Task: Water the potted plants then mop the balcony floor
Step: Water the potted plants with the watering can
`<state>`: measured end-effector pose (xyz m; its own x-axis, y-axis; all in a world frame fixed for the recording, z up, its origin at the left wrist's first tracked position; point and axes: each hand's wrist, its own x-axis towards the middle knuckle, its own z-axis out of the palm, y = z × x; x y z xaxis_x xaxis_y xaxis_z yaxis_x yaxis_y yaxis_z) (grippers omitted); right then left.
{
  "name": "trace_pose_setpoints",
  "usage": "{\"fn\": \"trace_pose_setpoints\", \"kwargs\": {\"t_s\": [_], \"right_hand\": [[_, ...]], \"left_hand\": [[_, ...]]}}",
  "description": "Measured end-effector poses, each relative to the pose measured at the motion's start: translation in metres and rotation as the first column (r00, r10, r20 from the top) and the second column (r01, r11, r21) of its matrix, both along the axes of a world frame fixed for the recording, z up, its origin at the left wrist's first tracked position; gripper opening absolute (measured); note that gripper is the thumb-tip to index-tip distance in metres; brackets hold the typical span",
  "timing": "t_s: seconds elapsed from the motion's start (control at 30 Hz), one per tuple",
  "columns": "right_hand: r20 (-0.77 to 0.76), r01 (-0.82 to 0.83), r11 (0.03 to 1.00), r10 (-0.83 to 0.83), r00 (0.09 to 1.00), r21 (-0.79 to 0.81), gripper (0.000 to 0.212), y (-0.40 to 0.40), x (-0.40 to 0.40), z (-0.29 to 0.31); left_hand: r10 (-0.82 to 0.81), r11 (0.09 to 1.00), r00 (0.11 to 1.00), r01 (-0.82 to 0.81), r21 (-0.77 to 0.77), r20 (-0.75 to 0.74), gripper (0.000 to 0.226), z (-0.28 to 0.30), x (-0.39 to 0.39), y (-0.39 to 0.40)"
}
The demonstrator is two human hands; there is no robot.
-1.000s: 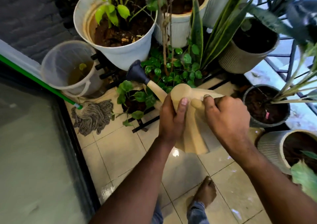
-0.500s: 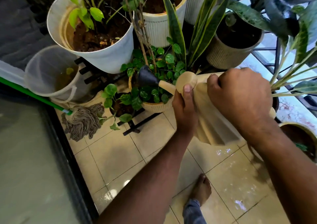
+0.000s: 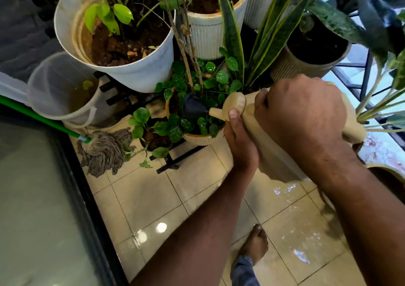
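A beige watering can [image 3: 271,154] is tilted to the left, its dark rose [image 3: 192,107] hanging over a small beige pot [image 3: 201,139] of round green leaves. My right hand [image 3: 302,117] grips the can's handle from above. My left hand [image 3: 240,139] holds the can's front near the spout, thumb up against it. A string mop [image 3: 105,152] with a green handle [image 3: 41,117] lies on the tiled floor [image 3: 157,193] at left.
A large white pot [image 3: 135,73], a ribbed white pot [image 3: 208,33] and a grey pot [image 3: 306,66] crowd the back. A clear plastic bucket [image 3: 63,88] stands at left beside a glass door [image 3: 39,209]. Railing [image 3: 372,75] runs at right. My bare foot [image 3: 255,244] stands on wet tiles.
The can has swung right and up, from the small dark pot at left to the beige pot of round leaves. Both hands kept their hold on it.
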<state>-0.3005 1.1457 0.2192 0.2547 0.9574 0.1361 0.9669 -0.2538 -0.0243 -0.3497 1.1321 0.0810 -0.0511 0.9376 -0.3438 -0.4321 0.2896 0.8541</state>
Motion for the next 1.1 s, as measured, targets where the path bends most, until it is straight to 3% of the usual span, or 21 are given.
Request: {"fn": "trace_pose_setpoints", "kwargs": {"t_s": [0.47, 0.77, 0.87, 1.0, 1.1], "right_hand": [[-0.092, 0.022, 1.000, -0.020, 0.996, 0.019, 0.057, -0.009, 0.029, -0.006], [-0.169, 0.133, 0.989, -0.121, 0.978, 0.067, 0.058, -0.041, 0.072, -0.018], [-0.209, 0.196, 0.980, -0.183, 0.961, 0.045, 0.053, -0.059, 0.098, -0.030], [-0.337, 0.308, 0.951, -0.281, 0.899, 0.028, 0.053, -0.089, 0.131, -0.045], [-0.396, 0.399, 0.917, -0.372, 0.839, -0.015, 0.055, -0.109, 0.151, -0.050]], "left_hand": [[-0.040, 0.998, 0.995, 0.044, 0.042, -0.094, 0.070, -0.003, 0.014, -0.002], [-0.057, 0.981, 0.981, 0.090, 0.173, -0.186, 0.073, -0.005, 0.042, -0.018], [-0.098, 0.956, 0.962, 0.162, 0.246, -0.255, 0.054, -0.011, 0.054, -0.024], [-0.219, 0.912, 0.907, 0.321, 0.256, -0.359, 0.064, -0.020, 0.073, -0.032], [-0.285, 0.866, 0.850, 0.426, 0.262, -0.443, 0.059, -0.019, 0.093, -0.039]]}}
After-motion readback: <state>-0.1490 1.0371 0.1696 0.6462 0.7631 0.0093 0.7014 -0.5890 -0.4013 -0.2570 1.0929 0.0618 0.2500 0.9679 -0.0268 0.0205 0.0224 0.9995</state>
